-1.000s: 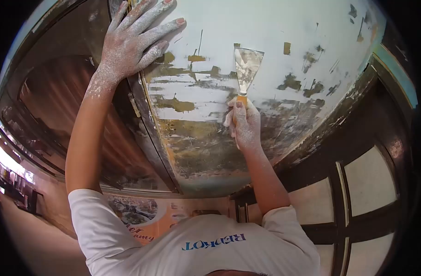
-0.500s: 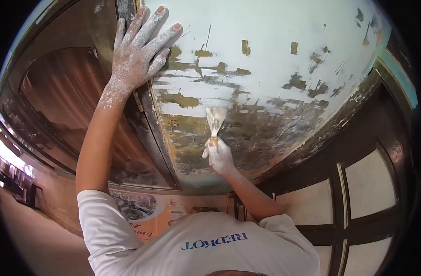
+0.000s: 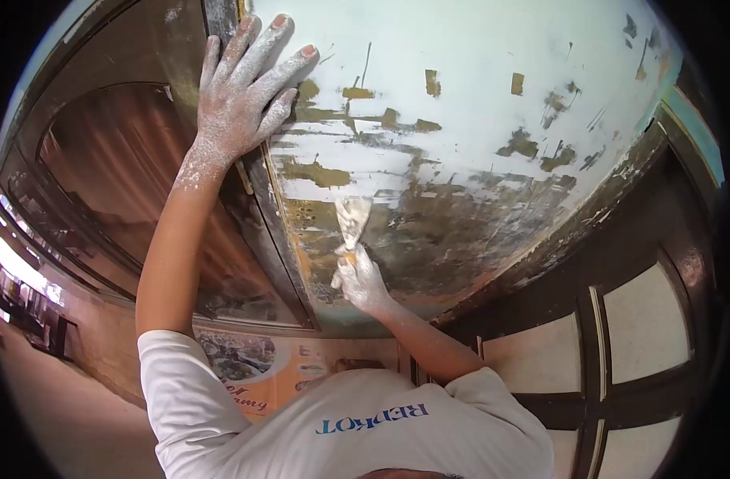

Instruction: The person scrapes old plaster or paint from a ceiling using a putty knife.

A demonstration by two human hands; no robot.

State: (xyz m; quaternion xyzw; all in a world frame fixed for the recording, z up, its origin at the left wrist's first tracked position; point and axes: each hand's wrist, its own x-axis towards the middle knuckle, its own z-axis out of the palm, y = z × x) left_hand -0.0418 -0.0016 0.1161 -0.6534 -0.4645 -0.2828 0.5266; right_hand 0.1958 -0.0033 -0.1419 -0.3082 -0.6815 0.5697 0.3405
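Note:
My left hand (image 3: 236, 108), coated in white powder, lies with spread fingers against the wall (image 3: 477, 36) beside the dark door frame. In my right hand (image 3: 363, 283) is a putty knife (image 3: 353, 222), gripped by its yellowish handle with the blade pointing up. White paste or dust covers much of the blade. Its edge overlaps the lower boundary of the white coating, over a rough brown and grey patch (image 3: 453, 231). Higher up, the wall is mostly white with scattered dark, bare spots.
A dark-framed door with a brownish panel (image 3: 114, 164) stands on the left. To the right is a dark panelled door (image 3: 644, 319) with pale insets. An orange printed poster (image 3: 257, 375) shows low behind my body.
My right hand and the putty knife have moved left and slightly down on the wall. My left hand stays in the same place on the wall; the view has shifted slightly.

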